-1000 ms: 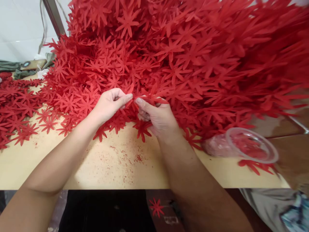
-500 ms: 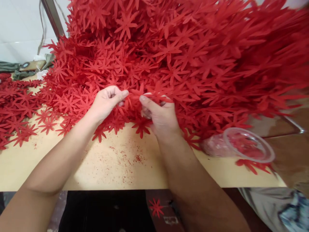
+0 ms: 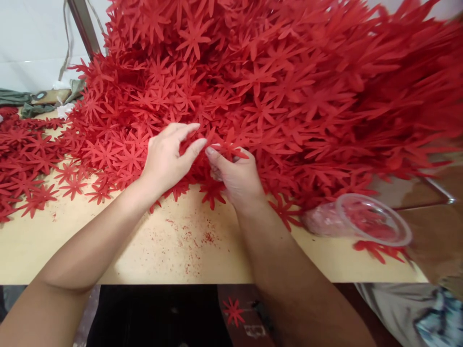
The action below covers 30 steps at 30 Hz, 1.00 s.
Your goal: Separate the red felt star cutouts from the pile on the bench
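A thin red flower-shaped cutout [image 3: 228, 147] with narrow petals is pinched between the thumb and fingers of my right hand [image 3: 237, 173]. Just to its left, my left hand [image 3: 171, 154] has its thumb and fingers spread apart, and nothing shows between them. Its fingertips come close to the right hand's thumb. Behind both hands rises a big heap of the same red flower cutouts [image 3: 260, 77]. How many layers the right hand holds is hidden by its fingers.
A clear plastic tub [image 3: 374, 219] with red pieces lies on its side at the table's right end. Red crumbs [image 3: 208, 237] dot the pale table [image 3: 152, 260]. Another red pile [image 3: 21, 164] lies left, near a dark cloth [image 3: 34, 111]. One cutout [image 3: 234, 311] is below the table edge.
My left hand has opened from a pinch and moved slightly right, towards the right hand. The right hand keeps its grip on the red cutout, nearly in place.
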Motion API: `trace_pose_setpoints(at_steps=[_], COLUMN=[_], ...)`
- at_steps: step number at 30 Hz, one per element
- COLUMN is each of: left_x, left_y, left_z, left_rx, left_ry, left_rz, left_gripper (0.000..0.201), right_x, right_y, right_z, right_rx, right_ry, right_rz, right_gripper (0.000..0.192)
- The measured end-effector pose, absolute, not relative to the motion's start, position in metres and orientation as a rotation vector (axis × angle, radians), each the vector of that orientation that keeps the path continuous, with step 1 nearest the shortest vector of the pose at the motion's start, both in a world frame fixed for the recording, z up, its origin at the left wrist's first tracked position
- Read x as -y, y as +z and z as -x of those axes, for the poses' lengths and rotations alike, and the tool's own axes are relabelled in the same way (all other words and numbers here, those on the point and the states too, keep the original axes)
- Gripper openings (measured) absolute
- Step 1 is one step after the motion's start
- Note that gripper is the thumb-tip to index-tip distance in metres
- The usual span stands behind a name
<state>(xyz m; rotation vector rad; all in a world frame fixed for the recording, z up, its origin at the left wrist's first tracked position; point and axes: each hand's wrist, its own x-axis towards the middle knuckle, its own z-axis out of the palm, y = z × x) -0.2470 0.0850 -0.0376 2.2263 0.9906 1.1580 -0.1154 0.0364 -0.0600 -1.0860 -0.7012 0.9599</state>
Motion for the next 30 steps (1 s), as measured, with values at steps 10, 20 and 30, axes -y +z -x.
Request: trace_pose_setpoints(at_steps=[10,20,30], left_x=[-0.101,-0.085,-0.093], left_y=[-0.049,-0.04,-0.039], left_z=[0.254,0.24,0.254], left_rx=[-1.16,-0.882,-1.168], left_ry=[1.291,0.962,1.473], left_rz=[-2.207,-2.01,-2.152], left_gripper=[0.026,0.023,0.023], right_x=[-0.032,-0.026,-0.031], right_y=[-0.053,-0.052,-0.053], right_z=[0.114,0.116,0.112], right_rx=[0.813,0.93,0.725], right_ry=[1.226,1.507,1.423], right_rz=[1.074,0.981,0.958], right_gripper=[0.036,0.045,0.022])
